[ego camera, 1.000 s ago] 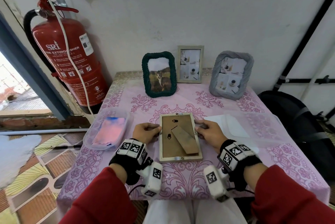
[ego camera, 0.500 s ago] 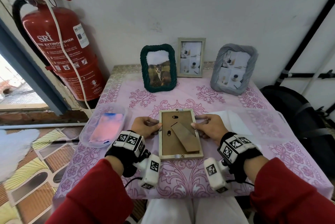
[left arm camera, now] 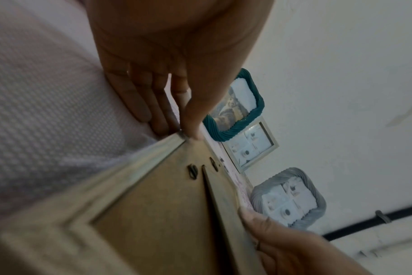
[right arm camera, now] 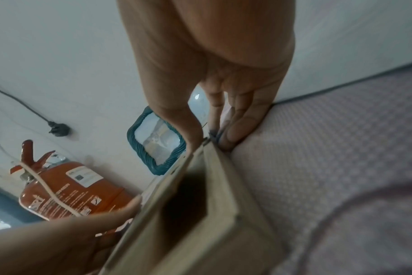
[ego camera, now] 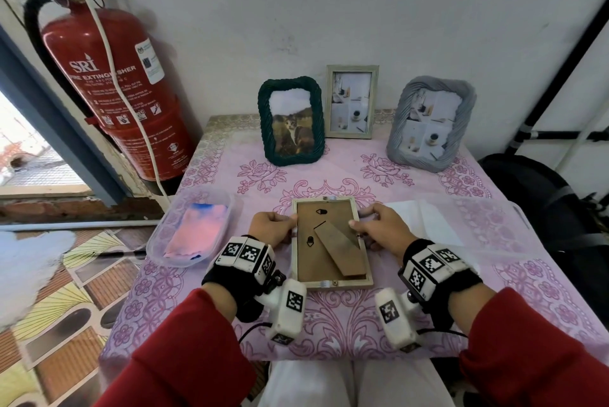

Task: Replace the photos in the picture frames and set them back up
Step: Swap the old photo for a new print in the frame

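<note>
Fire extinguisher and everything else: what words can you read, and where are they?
"SRI": white letters on the red fire extinguisher.
"FIRE EXTINGUISHER": under that, partly crossed by the white cord.
Small print and white label on the extinguisher: too small to read.
Wrist bands: black-and-white square codes, no words.
Picture frames: no words.

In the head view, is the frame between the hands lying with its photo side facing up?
No. The wooden frame lies face down on the tablecloth, with its brown backing board and fold-out stand showing.
</note>
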### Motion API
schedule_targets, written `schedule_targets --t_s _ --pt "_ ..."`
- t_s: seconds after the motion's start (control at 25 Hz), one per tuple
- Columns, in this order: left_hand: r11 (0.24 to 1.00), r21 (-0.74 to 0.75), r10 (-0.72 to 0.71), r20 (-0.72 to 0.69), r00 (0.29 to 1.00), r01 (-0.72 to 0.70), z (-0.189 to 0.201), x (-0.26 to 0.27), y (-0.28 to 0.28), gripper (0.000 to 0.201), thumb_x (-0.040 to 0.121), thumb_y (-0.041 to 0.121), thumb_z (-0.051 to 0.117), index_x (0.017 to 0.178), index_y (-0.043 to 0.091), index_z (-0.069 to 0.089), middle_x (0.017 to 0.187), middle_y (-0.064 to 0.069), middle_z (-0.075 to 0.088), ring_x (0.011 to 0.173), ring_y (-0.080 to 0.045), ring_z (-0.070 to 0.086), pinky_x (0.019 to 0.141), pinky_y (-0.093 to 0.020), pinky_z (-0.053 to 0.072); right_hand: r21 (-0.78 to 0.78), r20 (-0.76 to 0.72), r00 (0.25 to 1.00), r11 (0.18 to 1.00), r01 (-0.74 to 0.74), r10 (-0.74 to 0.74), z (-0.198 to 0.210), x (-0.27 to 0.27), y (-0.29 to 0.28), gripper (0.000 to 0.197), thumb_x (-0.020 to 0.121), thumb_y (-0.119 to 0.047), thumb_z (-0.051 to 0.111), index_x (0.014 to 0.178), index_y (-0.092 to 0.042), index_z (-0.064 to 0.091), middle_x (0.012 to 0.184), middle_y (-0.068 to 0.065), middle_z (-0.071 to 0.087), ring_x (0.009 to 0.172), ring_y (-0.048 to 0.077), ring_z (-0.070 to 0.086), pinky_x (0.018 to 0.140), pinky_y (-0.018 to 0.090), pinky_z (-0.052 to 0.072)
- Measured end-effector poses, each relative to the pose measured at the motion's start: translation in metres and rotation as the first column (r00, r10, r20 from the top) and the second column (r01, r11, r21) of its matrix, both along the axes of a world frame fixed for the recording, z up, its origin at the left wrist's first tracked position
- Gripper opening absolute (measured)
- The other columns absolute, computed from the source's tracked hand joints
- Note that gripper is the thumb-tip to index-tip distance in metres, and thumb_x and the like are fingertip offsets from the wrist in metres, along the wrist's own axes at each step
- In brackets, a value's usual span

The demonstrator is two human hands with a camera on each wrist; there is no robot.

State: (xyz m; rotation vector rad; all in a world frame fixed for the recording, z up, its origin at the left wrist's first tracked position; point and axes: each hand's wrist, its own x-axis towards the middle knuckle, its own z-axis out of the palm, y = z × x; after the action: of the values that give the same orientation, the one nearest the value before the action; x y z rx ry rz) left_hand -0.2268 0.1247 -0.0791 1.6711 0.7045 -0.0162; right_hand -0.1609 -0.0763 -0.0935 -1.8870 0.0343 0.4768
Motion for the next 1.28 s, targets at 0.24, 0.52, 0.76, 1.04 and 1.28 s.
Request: schedule_targets --t_s 0.24,0.52,0.76,1.04,1.28 --pt "0.998 0.061 0.026 0.0 1.0 -0.026 -0.008 0.002 0.002 0.014 0.086 0.012 0.065 0.073 0.008 0.061 0.061 -0.007 0.058 0.037 -0.005 0.053 0.044 -0.013 0.047 0.136 0.007 0.999 0.99 -0.044 0.044 0.011 -0.01 -0.006 0.02 0.089 -0.003 0.059 0.108 -0.001 0.055 0.079 0.018 0.058 0.045 0.014 0.046 0.039 0.016 0.041" --pt "0.993 0.119 0.024 0.007 1.0 -0.024 -0.01 0.003 0.001 0.017 0.081 0.014 0.071 0.09 0.0 0.067 0.068 -0.008 0.061 0.057 -0.018 0.056 0.085 -0.038 0.055 0.149 0.017 0.998 0.987 -0.062 0.06 0.009 -0.009 -0.008 0.025 0.086 -0.003 0.064 0.109 0.001 0.055 0.069 0.015 0.057 0.051 0.021 0.046 0.04 0.018 0.042" --pt "0.985 0.172 -0.004 -0.017 1.0 0.007 -0.01 0.001 0.0 0.036 0.071 0.022 0.081 0.096 -0.001 0.067 0.086 -0.011 0.066 0.08 -0.019 0.061 0.092 -0.035 0.052 0.08 0.021 0.999 0.996 -0.047 0.045 0.003 -0.005 -0.006 0.031 0.078 -0.008 0.073 0.105 -0.003 0.058 0.058 0.008 0.057 0.043 0.016 0.046 0.041 0.02 0.043" --pt "0.991 0.134 -0.007 0.009 1.0 0.006 -0.008 -0.006 -0.003 0.031 0.066 0.015 0.083 0.079 0.01 0.055 0.075 0.001 0.056 0.073 -0.013 0.055 0.061 -0.013 0.043 0.004 0.105 0.993 0.999 -0.05 0.049 -0.001 -0.006 -0.005 0.047 0.064 -0.015 0.085 0.103 -0.006 0.06 0.073 0.014 0.058 0.066 0.024 0.056 0.064 0.035 0.047" --pt "0.999 -0.038 0.032 0.024 0.999 -0.031 0.0 -0.006 -0.002 0.029 0.089 0.026 0.061 0.068 0.007 0.059 0.061 -0.008 0.06 0.056 -0.017 0.053 0.048 -0.016 0.045 -0.01 0.072 0.997 1.0 0.009 -0.008 0.002 -0.008 0.0 0.011 0.084 -0.018 0.066 0.092 -0.012 0.061 0.058 0.002 0.053 0.047 0.016 0.049 0.05 0.024 0.043"
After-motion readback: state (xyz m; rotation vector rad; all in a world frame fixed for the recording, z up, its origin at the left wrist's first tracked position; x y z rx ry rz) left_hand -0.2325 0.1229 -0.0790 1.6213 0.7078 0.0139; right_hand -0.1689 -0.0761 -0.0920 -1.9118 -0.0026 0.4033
